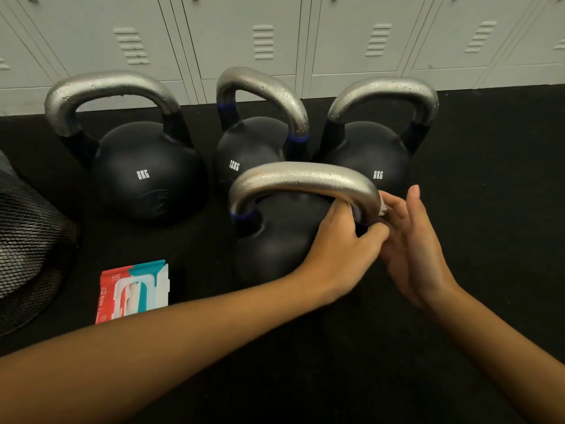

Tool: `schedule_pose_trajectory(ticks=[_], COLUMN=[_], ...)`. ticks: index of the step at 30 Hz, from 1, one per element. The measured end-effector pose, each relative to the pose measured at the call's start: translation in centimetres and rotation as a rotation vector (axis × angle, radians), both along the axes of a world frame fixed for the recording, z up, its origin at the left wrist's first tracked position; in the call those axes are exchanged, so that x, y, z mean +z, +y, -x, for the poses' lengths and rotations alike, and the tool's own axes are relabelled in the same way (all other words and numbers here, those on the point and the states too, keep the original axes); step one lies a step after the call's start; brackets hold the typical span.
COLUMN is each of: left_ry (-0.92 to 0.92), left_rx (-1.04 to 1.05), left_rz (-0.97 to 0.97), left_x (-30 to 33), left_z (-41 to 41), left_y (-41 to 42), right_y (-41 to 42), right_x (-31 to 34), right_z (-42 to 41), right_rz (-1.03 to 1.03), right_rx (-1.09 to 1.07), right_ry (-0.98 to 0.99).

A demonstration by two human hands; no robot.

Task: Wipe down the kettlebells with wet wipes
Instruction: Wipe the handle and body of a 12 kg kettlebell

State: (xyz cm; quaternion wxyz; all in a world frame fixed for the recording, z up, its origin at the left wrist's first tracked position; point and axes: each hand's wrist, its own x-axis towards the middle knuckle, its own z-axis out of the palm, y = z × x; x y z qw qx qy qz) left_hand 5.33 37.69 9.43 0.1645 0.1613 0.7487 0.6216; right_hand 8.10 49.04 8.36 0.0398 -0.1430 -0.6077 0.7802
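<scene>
Four black kettlebells with silver handles stand on the black floor. The nearest kettlebell has blue bands at the foot of its handle. My left hand reaches across and grips the right leg of that handle, with a white wet wipe wrapped under its fingers; only a corner of the wipe shows. My right hand lies right beside it, fingers straight and thumb up, touching the left hand and the wipe's edge. Behind stand an 8 kg kettlebell, a 12 kg one and another 8 kg one, their handles beaded with droplets.
A red, white and teal wet wipe packet lies on the floor at my left, flap open. A black mesh object sits at the far left edge. Grey lockers line the wall behind the kettlebells.
</scene>
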Motion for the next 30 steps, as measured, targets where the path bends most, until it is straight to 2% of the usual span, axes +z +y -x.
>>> schedule_pose_trajectory(ticks=[3,6,9,13,17,22,24,26,30], left_ry=[0.001,-0.029,-0.08,-0.156,-0.108,-0.058,-0.064,-0.057,-0.009], left_rx=[0.0,-0.092,-0.046,-0.049,-0.053,-0.109,-0.132,-0.143,-0.015], left_rz=[-0.057,-0.079,-0.174,-0.192,-0.159,-0.137,-0.131,-0.102,-0.066], left_x=[-0.9,-1.2,-0.8,0.4,0.1,-0.3,-0.3,-0.2,-0.1], left_z=[-1.7,-3.8,-2.5,0.5,-0.9,-2.5,-2.7,-2.6,-0.5], left_y=[-0.3,-0.2,0.1,-0.4,-0.5,-0.9,-1.1,-1.3,-1.8], right_y=[0.4,0.5,0.4,0.6,1.1,1.6,1.8,2.0,2.5], right_x=[-0.1,-0.2,-0.3,-0.4,-0.3,0.5,0.9,1.1,0.4], right_z=[0.2,0.3,0.2,0.3,0.5,1.9,2.9,3.8,4.1], right_rz=[0.091,0.141,0.118,0.076,-0.032,-0.287,-0.334,-0.263,-0.155], right_rx=[-0.055,-0.084,-0.014,0.017,0.006,0.04,0.084,0.185,0.365], right_ry=[-0.045,-0.066,-0.049,0.002,-0.018,0.049,0.077,0.033,-0.036])
